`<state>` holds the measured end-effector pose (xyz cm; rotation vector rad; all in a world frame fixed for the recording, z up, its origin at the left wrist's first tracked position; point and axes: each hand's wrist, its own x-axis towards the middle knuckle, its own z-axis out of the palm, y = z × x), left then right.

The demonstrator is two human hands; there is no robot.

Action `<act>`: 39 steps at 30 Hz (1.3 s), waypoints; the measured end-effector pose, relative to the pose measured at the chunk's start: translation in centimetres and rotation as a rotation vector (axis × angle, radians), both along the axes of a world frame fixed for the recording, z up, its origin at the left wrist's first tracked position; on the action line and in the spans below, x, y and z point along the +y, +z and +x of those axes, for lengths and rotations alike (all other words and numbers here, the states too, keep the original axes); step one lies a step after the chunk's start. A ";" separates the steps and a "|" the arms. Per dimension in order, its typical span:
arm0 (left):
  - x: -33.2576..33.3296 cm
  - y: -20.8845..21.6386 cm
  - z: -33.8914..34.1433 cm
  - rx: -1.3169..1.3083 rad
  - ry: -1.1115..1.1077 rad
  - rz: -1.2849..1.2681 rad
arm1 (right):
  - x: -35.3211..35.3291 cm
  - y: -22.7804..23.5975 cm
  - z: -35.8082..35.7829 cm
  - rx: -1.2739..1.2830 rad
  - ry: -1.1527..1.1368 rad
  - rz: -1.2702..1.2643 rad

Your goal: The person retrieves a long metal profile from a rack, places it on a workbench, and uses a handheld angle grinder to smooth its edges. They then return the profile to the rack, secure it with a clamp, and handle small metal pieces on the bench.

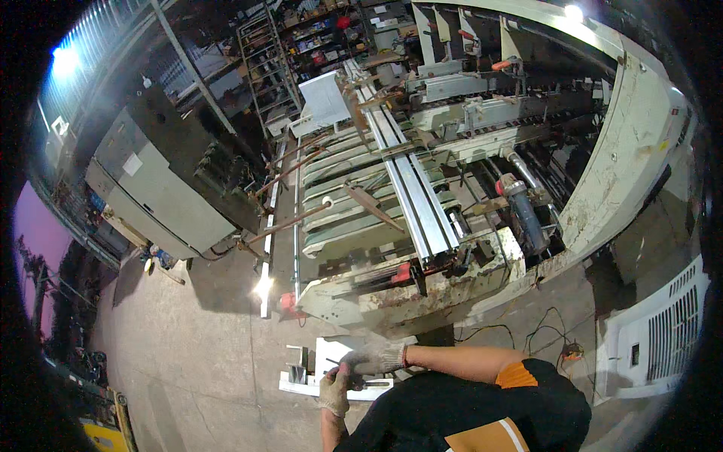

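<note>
My left hand (334, 389), in a pale knitted work glove, is closed, with its fingertips pinched near a thin dark rod (332, 361). My right hand (374, 352), gloved too, reaches in from the right over a white plate-like part (328, 352). Motion smears its fingers, so their grip cannot be made out. Both hands are close together above a long white metal piece (300, 385) with a slot near its right end. At its left end stands a grey metal bracket (298, 368).
Ahead stands a large machine with green slats (350, 226), a long aluminium rail (422, 203) and a dark cylindrical motor (525, 216). A grey cabinet (162, 184) is at the left. On the right is a white vented panel (655, 331), with loose cables (546, 328) on the floor.
</note>
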<state>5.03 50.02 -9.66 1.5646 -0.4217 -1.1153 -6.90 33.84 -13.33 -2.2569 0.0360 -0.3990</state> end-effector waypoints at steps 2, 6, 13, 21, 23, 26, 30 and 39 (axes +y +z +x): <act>-0.3 0.0 0.0 0.006 -0.015 0.016 | -0.2 0.2 -0.4 0.058 -0.042 -0.072; -0.9 -0.4 0.0 -0.059 0.006 0.095 | -0.6 0.6 -1.5 0.133 0.029 0.238; -1.8 0.0 -0.5 -0.119 -0.002 0.124 | -1.2 0.2 -1.7 0.170 -0.017 0.233; -2.4 0.7 -1.5 -0.133 -0.041 0.107 | -1.6 -0.1 -1.9 0.145 0.017 0.305; -2.3 0.5 -1.6 -0.130 -0.036 0.106 | -1.7 0.1 -2.0 0.125 0.036 0.301; -2.1 0.2 -1.8 -0.114 -0.015 0.084 | -1.7 0.3 -2.0 0.054 0.044 0.246; -1.9 -0.2 -1.9 -0.124 -0.014 0.076 | -1.7 0.2 -2.3 0.105 0.008 0.166; -1.7 -0.1 -2.6 0.000 -0.039 0.073 | -1.4 -0.3 -2.0 0.275 0.046 0.392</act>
